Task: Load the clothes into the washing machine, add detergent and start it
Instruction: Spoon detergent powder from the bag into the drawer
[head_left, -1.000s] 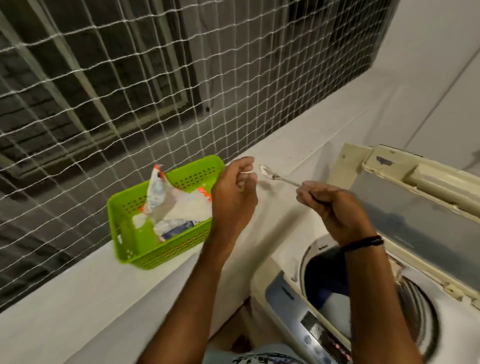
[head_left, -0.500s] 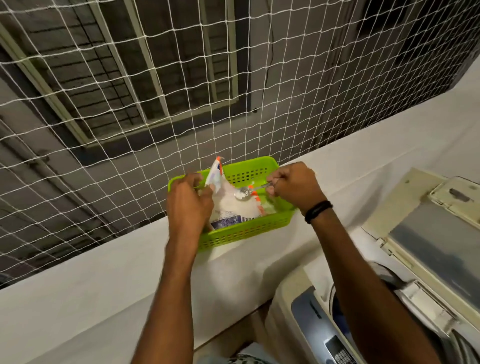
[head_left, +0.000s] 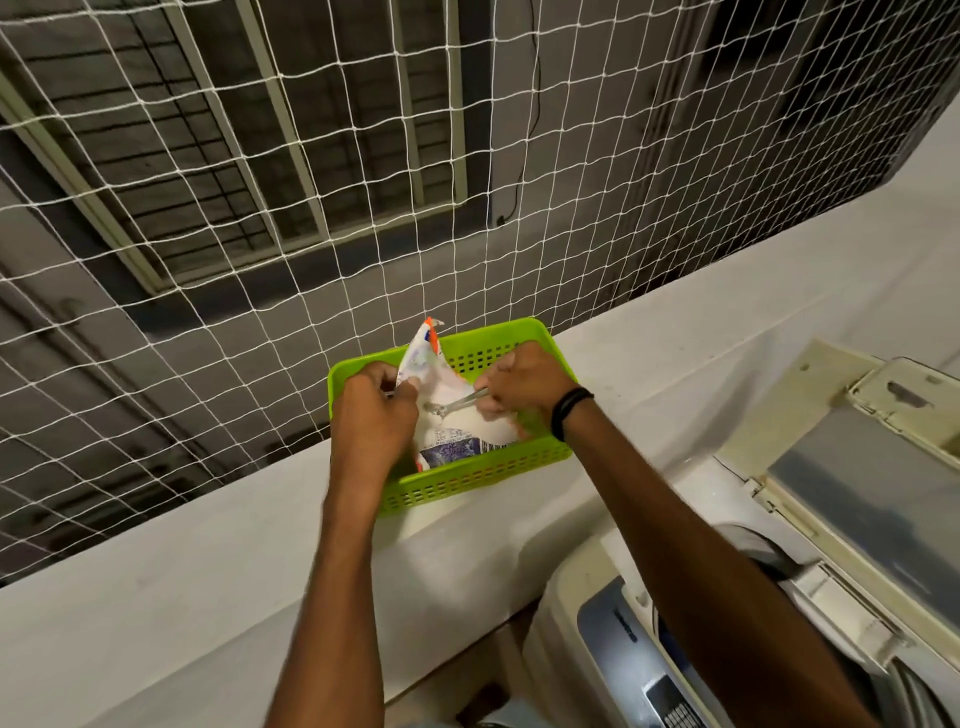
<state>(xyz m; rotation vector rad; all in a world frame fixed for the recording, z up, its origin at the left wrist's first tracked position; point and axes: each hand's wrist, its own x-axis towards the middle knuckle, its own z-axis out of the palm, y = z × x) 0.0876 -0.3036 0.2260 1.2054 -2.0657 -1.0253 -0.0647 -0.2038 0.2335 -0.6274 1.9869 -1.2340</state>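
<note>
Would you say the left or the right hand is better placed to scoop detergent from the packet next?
Right. The right hand holds the spoon, its bowl at the detergent packet mouth, while the left hand grips the packet's edge.

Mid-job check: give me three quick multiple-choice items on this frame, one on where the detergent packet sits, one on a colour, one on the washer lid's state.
1. Where is the detergent packet?
A in the basket
B on the washer
C on the floor

2. What colour is the basket?
A blue
B green
C red

3. The washing machine lid is:
A shut
B missing
C raised open

Key: 1 A, the packet stands inside the basket on the ledge. 2 B, its perforated walls are bright green. 3 C, the lid stands up behind the uncovered drum opening.
</note>
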